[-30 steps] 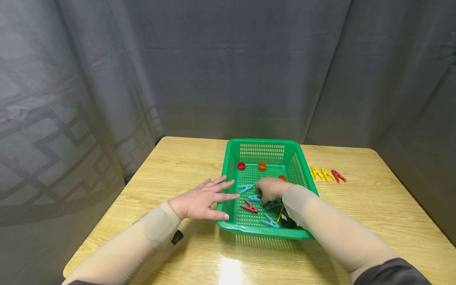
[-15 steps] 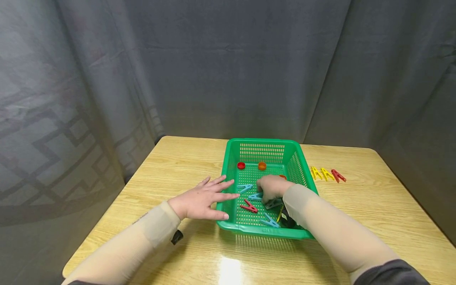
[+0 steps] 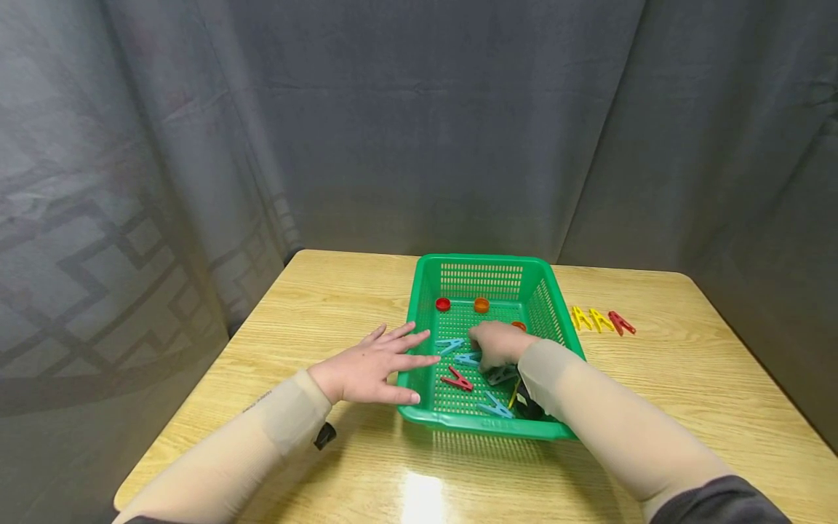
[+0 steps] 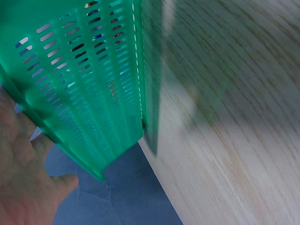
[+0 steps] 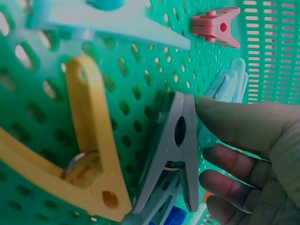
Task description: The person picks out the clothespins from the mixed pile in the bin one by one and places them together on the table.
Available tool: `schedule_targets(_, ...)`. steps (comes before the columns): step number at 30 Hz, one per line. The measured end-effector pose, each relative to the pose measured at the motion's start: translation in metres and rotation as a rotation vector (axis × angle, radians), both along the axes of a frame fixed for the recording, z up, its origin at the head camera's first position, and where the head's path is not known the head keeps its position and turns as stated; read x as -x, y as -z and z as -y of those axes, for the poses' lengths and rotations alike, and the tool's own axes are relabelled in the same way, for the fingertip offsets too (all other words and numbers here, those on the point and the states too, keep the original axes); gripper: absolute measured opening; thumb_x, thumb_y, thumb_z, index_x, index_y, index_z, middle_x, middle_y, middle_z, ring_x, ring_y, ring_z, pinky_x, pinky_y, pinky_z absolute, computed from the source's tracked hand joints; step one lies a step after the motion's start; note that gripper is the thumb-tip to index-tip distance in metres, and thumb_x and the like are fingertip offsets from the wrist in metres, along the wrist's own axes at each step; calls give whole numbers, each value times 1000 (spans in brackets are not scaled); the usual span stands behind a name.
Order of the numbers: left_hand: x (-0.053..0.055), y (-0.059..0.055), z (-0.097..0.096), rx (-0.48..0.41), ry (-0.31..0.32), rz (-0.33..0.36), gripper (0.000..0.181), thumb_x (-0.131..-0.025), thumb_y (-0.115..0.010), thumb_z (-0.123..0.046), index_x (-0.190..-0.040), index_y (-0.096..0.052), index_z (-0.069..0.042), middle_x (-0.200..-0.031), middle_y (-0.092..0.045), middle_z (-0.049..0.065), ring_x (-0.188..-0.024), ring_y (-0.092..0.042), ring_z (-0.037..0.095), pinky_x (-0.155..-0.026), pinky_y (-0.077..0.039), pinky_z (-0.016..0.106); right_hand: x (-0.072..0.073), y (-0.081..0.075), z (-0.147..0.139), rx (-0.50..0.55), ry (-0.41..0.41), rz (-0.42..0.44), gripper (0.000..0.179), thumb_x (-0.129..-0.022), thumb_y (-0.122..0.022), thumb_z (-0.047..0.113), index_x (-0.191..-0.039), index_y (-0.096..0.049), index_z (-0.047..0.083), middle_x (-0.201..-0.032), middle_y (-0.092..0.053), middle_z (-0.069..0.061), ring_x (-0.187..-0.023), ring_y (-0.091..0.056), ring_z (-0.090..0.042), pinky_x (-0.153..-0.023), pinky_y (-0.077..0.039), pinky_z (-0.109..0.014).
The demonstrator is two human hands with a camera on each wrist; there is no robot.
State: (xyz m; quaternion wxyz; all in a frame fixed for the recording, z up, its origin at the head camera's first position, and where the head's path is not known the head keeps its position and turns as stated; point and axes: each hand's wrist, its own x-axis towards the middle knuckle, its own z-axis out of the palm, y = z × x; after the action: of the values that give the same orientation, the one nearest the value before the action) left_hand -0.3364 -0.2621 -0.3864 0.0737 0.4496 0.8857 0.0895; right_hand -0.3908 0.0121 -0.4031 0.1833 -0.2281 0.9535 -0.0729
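A green plastic basket (image 3: 484,422) sits on the table. Inside it, my right hand (image 3: 500,343) has its fingers curled and pinches a light blue clothespin (image 3: 467,359), seen in the right wrist view (image 5: 227,84) behind the thumb. Close beside the fingers lie a grey clothespin (image 5: 180,140) and a yellow clothespin (image 5: 101,145). A red clothespin (image 3: 458,379) and further light blue clothespins (image 3: 449,346) rest on the basket floor. My left hand (image 3: 373,367) is spread with straight fingers at the basket's left rim, its fingertips reaching over the edge.
Toward the back of the basket are a red cap (image 3: 443,304) and an orange cap (image 3: 481,305). Right of the basket, two yellow clothespins (image 3: 600,320) and a red clothespin (image 3: 621,323) lie in a row on the table (image 3: 687,364). Grey curtains (image 3: 419,131) hang behind.
My right hand has shifted slightly left in the last half second, and the light blue clothespin at its fingertips has shifted with it. The left hand has stayed still.
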Motion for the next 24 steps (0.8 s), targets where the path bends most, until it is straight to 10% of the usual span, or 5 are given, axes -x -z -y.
schedule_targets(24,-1,1,0,-10,-3,-1,66,-90,-43,-68,-149,-32,-42,-161,-7,-9,-147,2,17,-113,-6,57,-2,0,0,-1,8,10,25,-76,-81,12,-91,-61,10,-84,-59,-2,-74,-53,-18,-65,-47,-35)
